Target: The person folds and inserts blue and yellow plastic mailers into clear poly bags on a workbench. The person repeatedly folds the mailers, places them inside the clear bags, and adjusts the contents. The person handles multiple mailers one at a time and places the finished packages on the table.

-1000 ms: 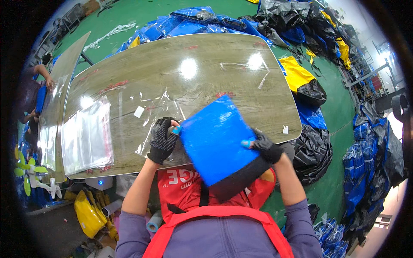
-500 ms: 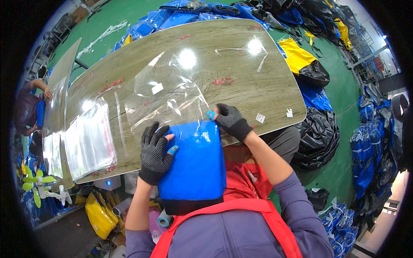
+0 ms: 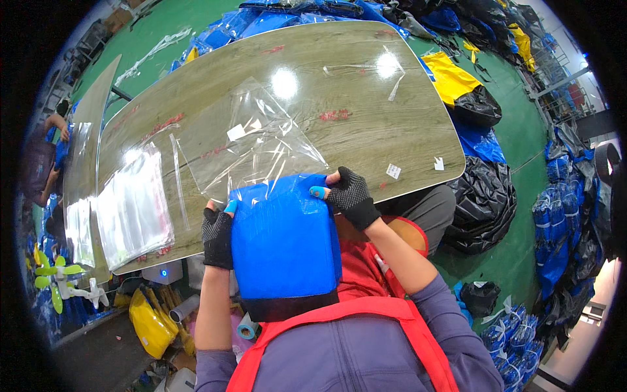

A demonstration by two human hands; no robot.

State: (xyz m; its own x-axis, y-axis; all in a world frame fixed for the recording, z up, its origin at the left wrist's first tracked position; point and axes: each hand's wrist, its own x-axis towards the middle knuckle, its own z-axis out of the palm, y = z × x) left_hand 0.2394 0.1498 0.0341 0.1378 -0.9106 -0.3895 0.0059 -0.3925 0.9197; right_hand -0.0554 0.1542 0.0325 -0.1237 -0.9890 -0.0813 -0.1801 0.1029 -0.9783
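Note:
A folded blue sheet (image 3: 285, 245) with a black lower edge lies across my lap, its upper end at the table's near edge. A clear plastic bag (image 3: 245, 124) stretches flat over the tabletop, and its near end overlaps the top of the blue sheet. My left hand (image 3: 217, 235), in a black dotted glove, is closed at the bag's near left corner, thumb against the sheet's side. At the upper right corner my right hand (image 3: 353, 199), gloved alike, pinches the bag's edge beside the sheet. Blue tape wraps the thumbs. How far the sheet sits inside the bag is hard to see.
The wood-grain table (image 3: 385, 98) bears a stack of clear bags (image 3: 136, 206) at left and small white labels (image 3: 392, 170). Black bundles (image 3: 483, 202) lie on the floor at right. Another person (image 3: 42, 160) works at far left, near a green fan (image 3: 57, 281).
My left hand has moved from the sheet's upper left side out to the bag's corner and closed there. The bag's near end has come over the sheet's top, which has bulged upward.

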